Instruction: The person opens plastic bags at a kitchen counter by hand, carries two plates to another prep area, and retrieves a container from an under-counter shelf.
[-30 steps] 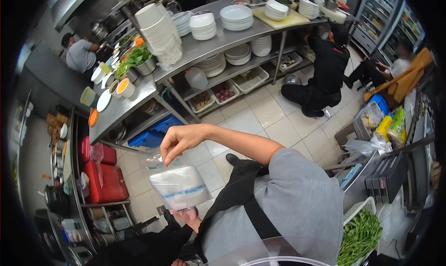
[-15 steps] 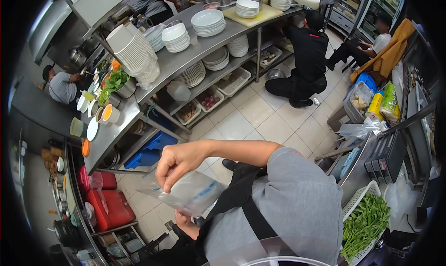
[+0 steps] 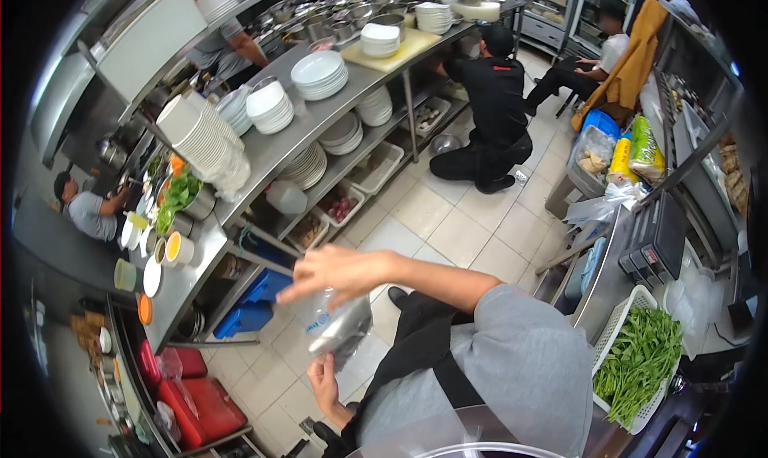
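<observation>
My left hand (image 3: 324, 384) is low in the view, its thumb and fingers pinching the lower end of a clear plastic bag (image 3: 340, 330) with blue print. Something whitish-grey shows through the bag, but I cannot make out what it is. Above the bag is my right hand (image 3: 340, 274), slightly smeared by motion, with its fingers stretched out and thumb apart. It overlaps the bag's upper edge; whether it touches the plastic is unclear.
A steel counter (image 3: 276, 158) carries stacked plates (image 3: 320, 74) and bowls. Red containers (image 3: 200, 410) stand lower left. A white basket of leafy greens (image 3: 640, 362) is at right. A person in black (image 3: 496, 98) crouches on the tiled floor; other people are farther back.
My right hand has gone from a pinch at the bag to stretched fingers above it. The bag has turned more upright and looks narrower. My view has shifted slightly.
</observation>
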A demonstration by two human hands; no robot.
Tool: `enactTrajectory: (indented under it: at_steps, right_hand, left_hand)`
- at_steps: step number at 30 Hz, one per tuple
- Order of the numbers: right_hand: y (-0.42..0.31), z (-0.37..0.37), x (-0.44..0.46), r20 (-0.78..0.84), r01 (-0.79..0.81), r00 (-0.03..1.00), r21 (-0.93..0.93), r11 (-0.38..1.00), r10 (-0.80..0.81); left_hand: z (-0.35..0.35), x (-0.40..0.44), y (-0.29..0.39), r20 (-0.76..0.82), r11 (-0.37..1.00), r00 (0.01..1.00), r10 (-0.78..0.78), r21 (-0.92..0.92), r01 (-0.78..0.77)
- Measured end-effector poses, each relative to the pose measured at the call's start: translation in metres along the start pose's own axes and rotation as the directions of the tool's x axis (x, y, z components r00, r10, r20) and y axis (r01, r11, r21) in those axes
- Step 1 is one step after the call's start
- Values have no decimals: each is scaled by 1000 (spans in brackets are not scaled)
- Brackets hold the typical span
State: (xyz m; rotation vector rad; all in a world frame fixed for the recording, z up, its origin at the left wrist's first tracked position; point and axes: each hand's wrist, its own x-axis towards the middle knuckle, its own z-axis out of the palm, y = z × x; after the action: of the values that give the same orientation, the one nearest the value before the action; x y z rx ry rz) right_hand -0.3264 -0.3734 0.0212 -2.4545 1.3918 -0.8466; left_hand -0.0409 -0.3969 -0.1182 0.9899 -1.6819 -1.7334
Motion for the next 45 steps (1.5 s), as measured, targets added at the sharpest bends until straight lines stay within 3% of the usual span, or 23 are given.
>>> enactTrajectory:
  at_steps: [1,4,5,9,12,14,16,17,18,20,21,22,24,27,28,29,30,32,34,35,40,43,45]
  right_hand:
    - [-4,6,0,22,70,997,112,991,-73]
    - [-9,27,8,111,215,958,331,919,-264]
    - [-14,32,11,115,174,965,391,904,-235]
    - [-14,52,28,84,271,919,574,773,-385]
    - [-15,53,32,103,304,889,598,742,-447]
    - [-8,50,31,69,339,889,566,751,-453]
    - [8,33,27,40,362,900,489,794,-434]
    - [22,13,25,61,286,926,527,800,-372]
    - [40,-3,21,-66,280,954,544,791,-292]
    - [70,-46,2,-249,155,968,506,848,-28]
    - [79,-68,-9,-321,95,939,586,805,123]
    - [98,-75,-22,-290,60,936,694,718,202]
    - [120,-84,-46,-245,19,941,730,684,235]
    - [146,-56,-75,-17,-120,963,866,486,268]
    - [150,-45,-81,31,-152,969,856,494,245]
    - [154,-33,-84,79,-183,972,843,506,220]
    - [154,-26,-84,128,-213,973,828,518,194]
    - [159,-16,-83,75,-131,986,906,402,151]
    - [151,-26,-79,43,-79,988,967,242,151]
    - [148,-32,-79,-7,-40,972,980,194,234]
    - [172,-27,-93,46,-12,929,995,-96,368]
    - [204,-33,-111,102,6,849,979,-202,518]
    - [253,-48,-142,80,60,683,985,-165,726]
  left_hand:
    - [15,0,6,-57,999,997,48,-18,-49]
    - [23,-7,-2,20,996,999,-47,71,45]
    - [24,-9,-9,35,993,996,-76,98,72]
    - [34,-22,-2,52,974,978,-202,118,195]
    - [50,-19,16,98,957,972,-212,223,187]
    - [66,-7,-23,-33,941,994,109,326,-92]
    - [109,4,15,-134,919,990,34,394,21]
    - [115,12,22,-133,909,991,-35,407,86]
    - [94,24,8,-25,905,985,-169,393,165]
    - [93,40,8,69,916,973,-218,358,180]
    - [103,44,18,50,938,989,-138,328,114]
    - [109,48,27,10,943,994,-109,316,100]
    - [119,55,43,-93,941,990,-104,313,128]
    - [120,66,31,-314,915,939,-138,323,242]
    - [122,70,32,-391,904,910,-141,323,279]
    - [121,73,37,-366,868,897,-249,326,374]
    - [126,78,38,-337,909,904,-263,227,349]
    - [135,87,35,-282,954,917,-283,19,300]
    - [136,99,30,-184,926,956,-229,261,272]
    - [138,101,29,-128,893,968,-214,376,247]
    - [168,113,38,100,954,988,-117,287,84]
    - [188,114,38,136,956,985,-101,287,58]
    - [197,118,46,182,938,972,-151,338,82]
